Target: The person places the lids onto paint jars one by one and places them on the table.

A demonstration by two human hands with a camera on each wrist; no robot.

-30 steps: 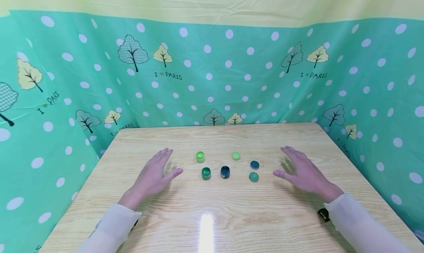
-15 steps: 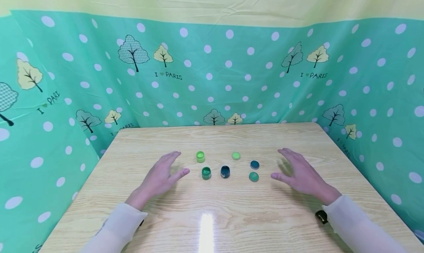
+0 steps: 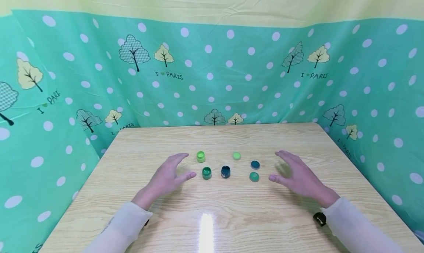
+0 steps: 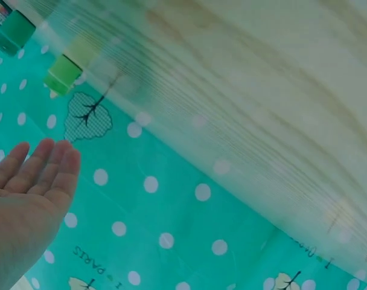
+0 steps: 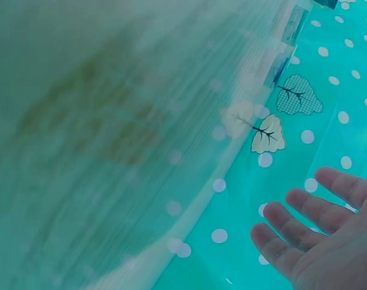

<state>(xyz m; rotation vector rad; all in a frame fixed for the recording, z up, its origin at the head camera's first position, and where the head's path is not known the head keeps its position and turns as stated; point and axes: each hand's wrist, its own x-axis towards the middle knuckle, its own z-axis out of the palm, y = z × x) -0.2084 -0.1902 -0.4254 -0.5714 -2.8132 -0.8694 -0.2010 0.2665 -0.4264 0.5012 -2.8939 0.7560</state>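
Loosely spread and holding nothing, the left hand (image 3: 167,177) hangs left of centre in the head view, thumb near the green jar (image 3: 207,173), with the light-green jar (image 3: 200,157) above. Right of centre, the right hand (image 3: 301,177), equally empty, faces the green lid (image 3: 254,177) and blue lid (image 3: 255,165). Between sit the dark blue jar (image 3: 225,172) and light-green lid (image 3: 236,155). Slow fingers probably work best; open jars might tip.

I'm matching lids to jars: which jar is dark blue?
The rightmost jar; left of it stand a dark green jar and a light green jar.
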